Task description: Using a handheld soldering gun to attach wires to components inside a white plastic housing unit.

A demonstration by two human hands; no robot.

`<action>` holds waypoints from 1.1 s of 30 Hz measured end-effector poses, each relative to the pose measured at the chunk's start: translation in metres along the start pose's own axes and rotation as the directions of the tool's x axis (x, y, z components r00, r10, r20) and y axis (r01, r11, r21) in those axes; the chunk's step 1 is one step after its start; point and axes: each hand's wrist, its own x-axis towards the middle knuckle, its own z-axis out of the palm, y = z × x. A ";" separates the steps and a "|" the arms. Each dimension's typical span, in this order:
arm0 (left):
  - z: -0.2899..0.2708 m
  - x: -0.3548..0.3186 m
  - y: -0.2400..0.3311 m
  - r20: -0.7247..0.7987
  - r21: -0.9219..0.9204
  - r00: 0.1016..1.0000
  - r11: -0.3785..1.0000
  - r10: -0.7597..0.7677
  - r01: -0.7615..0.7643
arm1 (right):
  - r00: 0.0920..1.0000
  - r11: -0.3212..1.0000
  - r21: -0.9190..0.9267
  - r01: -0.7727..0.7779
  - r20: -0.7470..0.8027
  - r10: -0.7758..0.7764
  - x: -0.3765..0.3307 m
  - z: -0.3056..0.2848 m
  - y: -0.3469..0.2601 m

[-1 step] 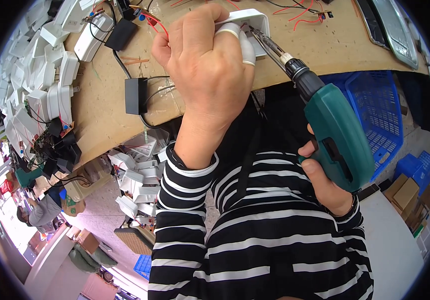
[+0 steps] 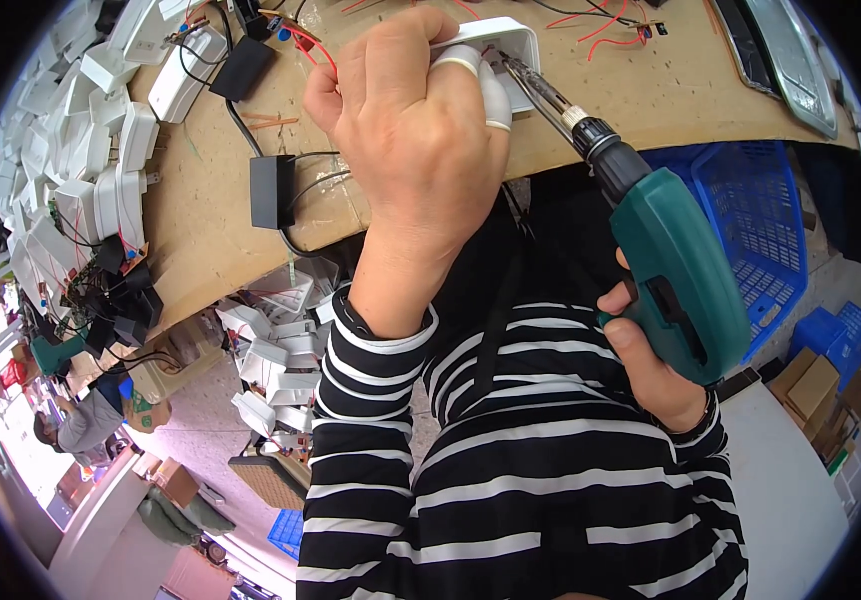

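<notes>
My left hand (image 2: 420, 140) grips a white plastic casing (image 2: 515, 40) and holds it on the wooden bench (image 2: 630, 95) at the top middle. White finger covers sit on two of its fingers. My right hand (image 2: 650, 370) is wrapped around the handle of a green electric screwdriver (image 2: 680, 260). The tool slants up to the left, and its bit tip (image 2: 505, 62) meets the casing just beside my left fingers. Most of the casing is hidden by my left hand.
Many white casings (image 2: 70, 170) are heaped along the bench's left side, with black adapter boxes (image 2: 272, 190) and red wires (image 2: 600, 20) nearby. A blue basket (image 2: 750, 210) stands under the bench at right. More casings (image 2: 270, 350) lie on the floor, and a person (image 2: 75, 425) sits at lower left.
</notes>
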 end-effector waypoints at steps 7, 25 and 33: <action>-0.001 0.000 0.000 -0.011 0.007 1.000 1.000 0.004 -0.004 | 1.000 1.000 -0.020 0.007 0.015 -0.007 0.003 -0.001 -0.002; 0.001 0.000 0.001 -0.007 -0.011 1.000 1.000 -0.010 0.010 | 1.000 1.000 -0.015 -0.012 0.010 0.012 0.001 0.000 -0.001; 0.000 0.000 0.001 -0.009 0.005 1.000 1.000 0.000 0.000 | 0.961 0.990 -0.138 0.035 0.278 0.005 -0.011 -0.021 0.006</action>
